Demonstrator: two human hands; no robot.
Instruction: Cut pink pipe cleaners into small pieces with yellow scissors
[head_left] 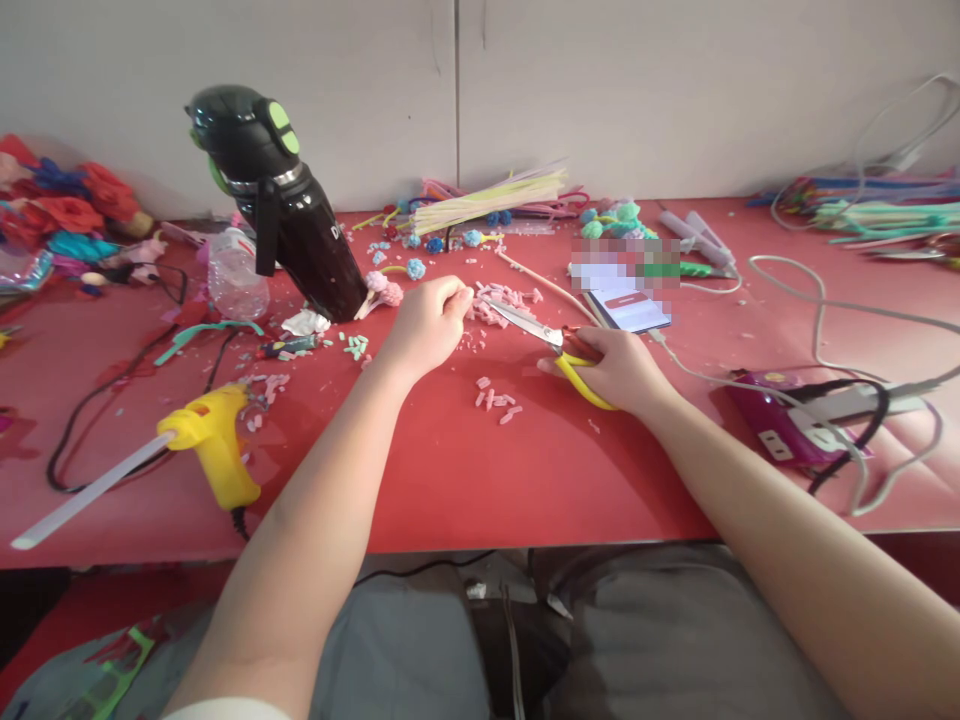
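My right hand (624,368) grips a pair of scissors (529,325) by the yellow handles, with the blades pointing left over a pile of short pink pieces (517,298). To the left of the blade tips, my left hand (429,325) is closed in a pinch above the table. Whatever is between its fingertips is too small to make out. A smaller group of cut pink pieces (495,398) lies nearer the front, between my two hands. Just beyond my left wrist rests a pink fluffy pipe-cleaner ball flower (384,288).
A black flask (311,230) and a plastic bottle (236,275) stand left. A yellow glue gun (214,435) lies front left. Pipe cleaners (491,205) are heaped behind. On the right are a phone (634,305), a purple power strip (780,415) and loose white cables (817,330).
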